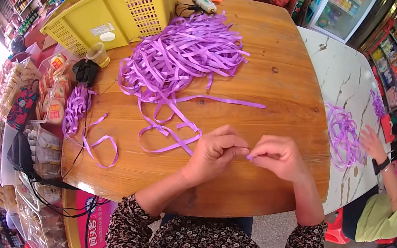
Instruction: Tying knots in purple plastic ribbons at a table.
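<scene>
Many purple ribbons (188, 52) heaped on table (288, 90) beyond left hand (216, 150); yellow crate (109, 11), glue gun (205, 4) farther past. One strand (231, 101) stretches just beyond hands. Right hand (277, 157) pinches purple ribbon bit (250, 157); left thumb and index together beside it, hold unclear.

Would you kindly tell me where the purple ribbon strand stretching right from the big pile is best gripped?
Probably pinch the strand near its free tip, coming from the right: the tip points that way and lies apart from the tangled pile.
</scene>
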Action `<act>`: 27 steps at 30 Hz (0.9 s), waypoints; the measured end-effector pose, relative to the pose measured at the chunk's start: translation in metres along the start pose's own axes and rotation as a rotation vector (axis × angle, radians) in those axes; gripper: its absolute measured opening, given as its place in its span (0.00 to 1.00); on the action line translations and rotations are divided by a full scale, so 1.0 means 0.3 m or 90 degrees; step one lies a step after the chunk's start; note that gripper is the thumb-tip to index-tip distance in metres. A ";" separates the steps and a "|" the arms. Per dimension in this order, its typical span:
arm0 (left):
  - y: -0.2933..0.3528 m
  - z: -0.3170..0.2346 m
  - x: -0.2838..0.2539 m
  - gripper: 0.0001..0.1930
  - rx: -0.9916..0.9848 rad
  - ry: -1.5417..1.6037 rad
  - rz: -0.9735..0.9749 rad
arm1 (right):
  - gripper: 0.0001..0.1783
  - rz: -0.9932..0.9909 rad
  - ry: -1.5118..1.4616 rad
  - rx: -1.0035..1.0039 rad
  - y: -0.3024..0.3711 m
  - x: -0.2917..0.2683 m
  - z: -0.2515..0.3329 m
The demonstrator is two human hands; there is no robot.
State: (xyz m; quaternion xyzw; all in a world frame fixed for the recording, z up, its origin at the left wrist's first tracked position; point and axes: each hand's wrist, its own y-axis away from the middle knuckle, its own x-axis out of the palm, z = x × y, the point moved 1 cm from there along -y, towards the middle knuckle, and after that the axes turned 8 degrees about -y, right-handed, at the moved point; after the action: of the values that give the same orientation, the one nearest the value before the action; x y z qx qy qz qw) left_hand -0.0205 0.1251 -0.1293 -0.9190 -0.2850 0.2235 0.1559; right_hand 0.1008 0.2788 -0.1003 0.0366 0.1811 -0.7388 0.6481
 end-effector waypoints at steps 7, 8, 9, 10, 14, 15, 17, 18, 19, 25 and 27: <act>0.035 0.037 0.041 0.06 -0.261 0.464 -0.063 | 0.08 -0.039 -0.805 0.154 0.011 0.073 -0.111; 0.034 0.027 0.044 0.05 -0.250 0.445 -0.061 | 0.08 -0.051 -0.804 0.154 0.015 0.077 -0.105; 0.033 0.020 0.048 0.04 -0.239 0.426 -0.058 | 0.09 -0.074 -0.823 0.145 0.011 0.074 -0.098; 0.032 0.018 0.051 0.05 -0.216 0.407 -0.066 | 0.10 -0.098 -0.840 0.135 0.008 0.073 -0.090; 0.012 0.013 0.059 0.07 -0.073 0.147 -0.088 | 0.11 -0.175 -0.756 0.182 0.000 0.060 -0.092; 0.020 0.015 0.063 0.07 -0.079 0.125 -0.108 | 0.11 -0.171 -0.746 0.182 -0.007 0.061 -0.098; 0.038 0.029 0.061 0.07 -0.112 0.177 -0.138 | 0.12 -0.147 -0.652 0.138 -0.016 0.070 -0.078; 0.048 0.032 0.059 0.07 -0.107 0.191 -0.120 | 0.12 -0.170 -0.643 0.136 -0.019 0.079 -0.089; 0.054 0.037 0.060 0.07 -0.130 0.187 -0.132 | 0.13 -0.161 -0.436 0.022 -0.017 0.082 -0.102; 0.054 0.024 0.081 0.07 -0.204 0.271 -0.144 | 0.18 -0.205 0.105 -0.198 0.004 0.086 -0.076; 0.068 0.030 0.073 0.06 -0.226 0.291 -0.148 | 0.18 -0.205 0.215 -0.240 0.002 0.107 -0.075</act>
State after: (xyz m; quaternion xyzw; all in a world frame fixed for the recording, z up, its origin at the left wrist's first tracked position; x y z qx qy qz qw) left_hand 0.0004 0.1234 -0.1524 -0.9194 -0.3806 -0.0618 0.0777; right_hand 0.0924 0.2556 -0.1306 0.0087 0.4239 -0.7687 0.4788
